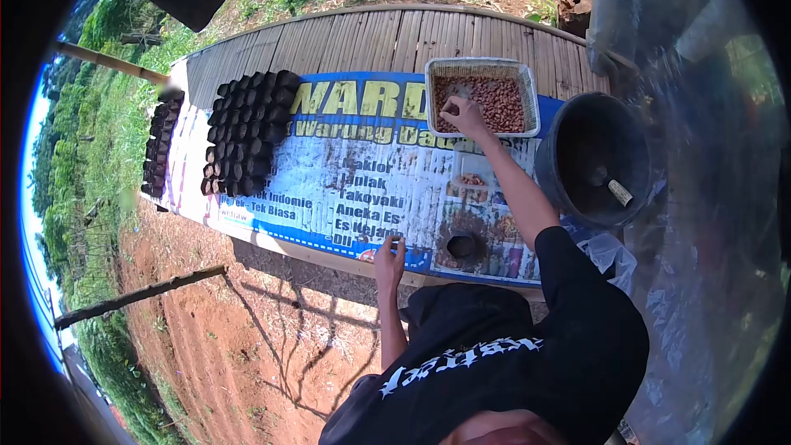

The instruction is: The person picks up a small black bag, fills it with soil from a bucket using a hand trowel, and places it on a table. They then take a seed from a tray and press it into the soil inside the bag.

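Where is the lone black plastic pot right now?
In the head view, the black pot stands low on the blue printed banner, right of the left hand, left of the big black bucket.

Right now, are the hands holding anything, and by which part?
I can't tell: anything in the right hand over the tray or in the left hand is too small to see.

From here I see a slatted bamboo table (362,37) outdoors in bright sun. Reddish soil (181,338) lies below, with grass (124,124) at the left and plastic sheeting (700,280) hanging at the right.
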{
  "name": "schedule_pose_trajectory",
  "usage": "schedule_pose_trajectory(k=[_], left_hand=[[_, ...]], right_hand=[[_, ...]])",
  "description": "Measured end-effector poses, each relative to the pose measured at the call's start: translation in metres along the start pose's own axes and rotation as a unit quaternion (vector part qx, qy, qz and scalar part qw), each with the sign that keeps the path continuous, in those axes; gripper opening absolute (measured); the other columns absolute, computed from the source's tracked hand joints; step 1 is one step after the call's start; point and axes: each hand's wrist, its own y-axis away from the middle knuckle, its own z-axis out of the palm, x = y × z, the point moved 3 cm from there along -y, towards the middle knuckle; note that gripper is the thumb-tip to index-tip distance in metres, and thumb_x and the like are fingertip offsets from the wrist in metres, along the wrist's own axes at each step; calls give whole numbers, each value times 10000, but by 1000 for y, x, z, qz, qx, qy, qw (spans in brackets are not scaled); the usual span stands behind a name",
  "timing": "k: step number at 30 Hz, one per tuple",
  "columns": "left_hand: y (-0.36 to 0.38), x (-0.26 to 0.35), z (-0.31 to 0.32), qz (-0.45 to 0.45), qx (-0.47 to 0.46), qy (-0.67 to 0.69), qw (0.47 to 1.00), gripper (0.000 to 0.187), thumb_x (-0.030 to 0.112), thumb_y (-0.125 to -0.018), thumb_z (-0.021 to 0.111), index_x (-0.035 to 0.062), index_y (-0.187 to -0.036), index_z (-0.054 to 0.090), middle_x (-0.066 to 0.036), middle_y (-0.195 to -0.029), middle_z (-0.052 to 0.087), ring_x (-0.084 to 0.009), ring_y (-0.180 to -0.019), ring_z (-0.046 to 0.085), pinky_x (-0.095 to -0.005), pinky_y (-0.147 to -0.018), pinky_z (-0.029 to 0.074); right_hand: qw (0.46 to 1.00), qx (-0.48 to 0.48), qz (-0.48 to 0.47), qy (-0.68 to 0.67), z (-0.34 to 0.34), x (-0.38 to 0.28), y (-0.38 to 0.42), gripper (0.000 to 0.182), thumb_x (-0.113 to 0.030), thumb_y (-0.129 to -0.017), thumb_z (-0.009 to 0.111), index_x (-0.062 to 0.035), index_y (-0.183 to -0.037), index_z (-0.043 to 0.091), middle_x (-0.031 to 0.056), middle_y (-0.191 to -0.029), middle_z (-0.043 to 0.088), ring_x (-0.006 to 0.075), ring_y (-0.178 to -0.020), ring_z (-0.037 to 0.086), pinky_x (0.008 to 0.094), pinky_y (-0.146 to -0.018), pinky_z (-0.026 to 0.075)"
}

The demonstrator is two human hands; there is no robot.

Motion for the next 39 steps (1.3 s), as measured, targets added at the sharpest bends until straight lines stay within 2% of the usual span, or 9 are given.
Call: schedule_pose_trajectory(k=[5,9,18,19,22,27,30,35,39], left_hand=[[-9,20,10,28,-39,14,999,271,276,-964,607,25,-1046,669,-140,-802,725,-224,-689,685,-355,-628,498],[-15,44,18,65,-84,-5,994,265,286,-960,608,41,-1042,666,-148,-801,721,-240,-645,683,-367,-597,494],[-5,56,41,146,-134,7,980,272,302,-953,609,50,-1042,658,-187,-815,710,-344,-711,690,-430,-661,510],[-4,54,44,149,-135,2,980,293,306,-946,636,27,-1030,676,-143,-799,715,-264,-706,690,-380,-642,493],[7,54,52,197,-121,24,973,269,281,-939,635,23,-1011,657,-202,-864,700,-363,-821,683,-433,-722,503],[18,46,64,231,-115,22,966,300,298,-876,719,24,-988,672,-168,-877,690,-358,-871,660,-421,-777,504],[18,48,62,191,-141,32,971,319,296,-851,742,19,-990,667,-165,-871,688,-346,-851,662,-424,-767,502],[18,50,58,210,-108,20,972,272,208,-811,762,17,-978,663,-144,-846,686,-315,-822,669,-402,-737,501],[16,48,59,238,-92,1,967,230,208,-823,756,32,-953,684,-130,-803,688,-293,-788,680,-389,-723,503]], right_hand=[[969,20,4,-246,-16,-29,89,160,-98,-809,768,-41,-949,716,39,-816,719,87,-761,664,269,-678,529],[975,-12,63,-210,-10,-15,184,339,-108,-837,759,-50,-1166,706,73,-898,724,72,-833,648,255,-716,525],[954,23,183,-237,-13,-32,318,241,-144,-844,768,5,-1018,692,83,-864,731,137,-820,697,269,-726,537],[956,27,193,-219,-14,-34,325,237,-149,-831,778,-3,-1001,699,74,-865,734,130,-813,696,267,-720,536],[972,41,165,-161,-15,-35,339,207,-160,-825,781,-35,-976,713,74,-882,736,145,-835,699,279,-749,531],[988,41,122,-84,-17,-48,346,189,-162,-888,707,-74,-1048,754,89,-973,744,206,-916,698,297,-792,516],[993,54,94,-45,-14,-56,345,178,-148,-898,692,-71,-1047,753,94,-953,744,204,-906,698,310,-785,519],[991,43,111,-67,-6,-66,343,146,-153,-874,723,-32,-956,721,74,-877,731,160,-755,685,301,-711,525],[998,22,56,10,1,-67,339,154,-158,-809,761,-44,-901,714,139,-811,683,280,-794,655,396,-749,518]])
